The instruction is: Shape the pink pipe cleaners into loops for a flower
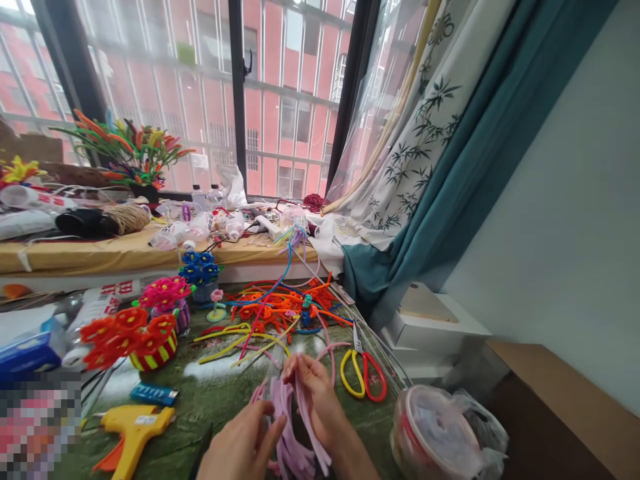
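Both my hands are low in the middle of the view, over a green table point(210, 400). My left hand point(243, 443) curls its fingers round a bundle of light purple pipe cleaners point(293, 437). My right hand point(313, 393) grips the same bundle from the right, fingers pinched at its top end. The bundle's strands hang down between the two hands. Loose orange, yellow, pink and blue pipe cleaners point(270, 313) lie spread on the table just beyond my hands.
Red-and-yellow scissors point(363, 373) lie right of my hands. A yellow glue gun point(133, 430) lies at the left. Pipe-cleaner flowers in small pots point(145, 333) stand at the left. A lidded plastic tub in a bag point(435, 433) sits at the right. A cluttered windowsill point(125, 250) runs behind.
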